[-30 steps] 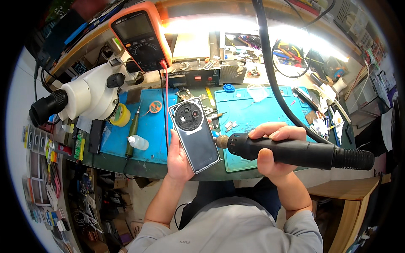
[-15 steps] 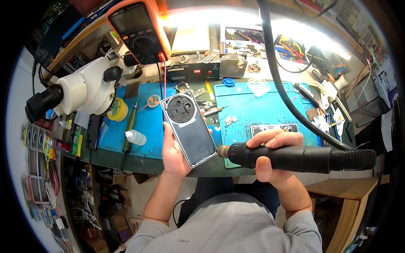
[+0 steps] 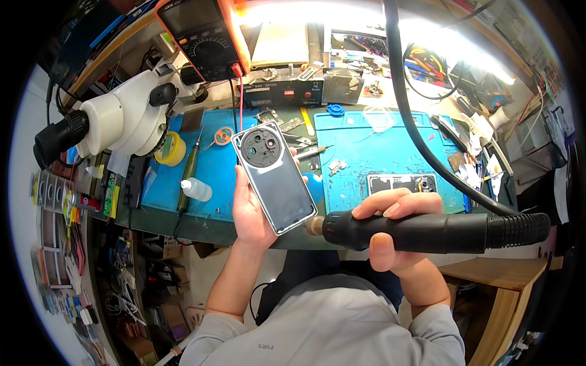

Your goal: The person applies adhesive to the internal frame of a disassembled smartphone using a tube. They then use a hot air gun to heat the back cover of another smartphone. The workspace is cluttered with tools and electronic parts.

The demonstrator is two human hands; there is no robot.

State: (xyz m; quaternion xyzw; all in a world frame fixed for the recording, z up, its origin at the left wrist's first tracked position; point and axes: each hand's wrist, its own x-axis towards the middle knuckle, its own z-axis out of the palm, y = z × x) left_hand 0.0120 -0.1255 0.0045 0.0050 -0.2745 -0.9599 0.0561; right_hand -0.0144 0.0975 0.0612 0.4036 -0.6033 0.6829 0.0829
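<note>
My left hand (image 3: pixel 253 213) is closed around a phone back cover (image 3: pixel 282 194), a dark panel with a pale rim and a round black camera ring at its top. The cover is tilted above the bench's front edge. My right hand (image 3: pixel 400 229) grips the black handle of a hot air gun (image 3: pixel 445 233), whose metal nozzle points left at the cover's lower right corner. Whether the nozzle touches that corner I cannot tell. Behind my right hand, partly hidden by it, an opened phone (image 3: pixel 403 183) lies on the blue mat (image 3: pixel 366 152).
A white microscope (image 3: pixel 116 122) stands at the left, with an orange multimeter (image 3: pixel 207 43) behind it. A small bottle (image 3: pixel 196 189) and a green pen-shaped tool (image 3: pixel 190 177) lie on the left mat. The gun's thick black hose (image 3: pixel 421 143) arches over the right side.
The hot air gun's nozzle has shifted slightly left along the cover's lower corner. The cover has moved up a little, and the whole view has shifted slightly.
</note>
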